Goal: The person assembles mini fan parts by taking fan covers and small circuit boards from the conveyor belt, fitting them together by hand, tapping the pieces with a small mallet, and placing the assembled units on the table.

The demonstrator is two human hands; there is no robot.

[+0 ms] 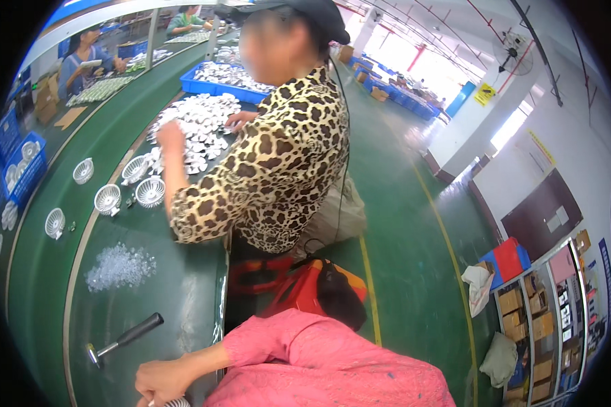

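Note:
My right hand point(161, 381), at the end of a pink sleeve, is low at the picture's lower edge with its fingers curled together. Just under it shows part of a white ribbed round housing point(177, 402); the fingertips and whatever they pinch are cut off or hidden. My left hand is out of view. A hammer point(123, 340) with a black handle and metal head lies on the green bench beyond my hand. Farther along is a loose pile of small clear plastic pieces point(121, 266). Several white ribbed housings, one of them a round housing point(108, 199), rest past that pile.
A co-worker in a leopard-print top point(265, 163) handles a heap of white parts point(200, 125) on the bench. Behind the heap stands a blue crate point(227, 83). A red and black bag point(319, 292) sits beside the bench; a shelf with boxes point(542, 325) stands right.

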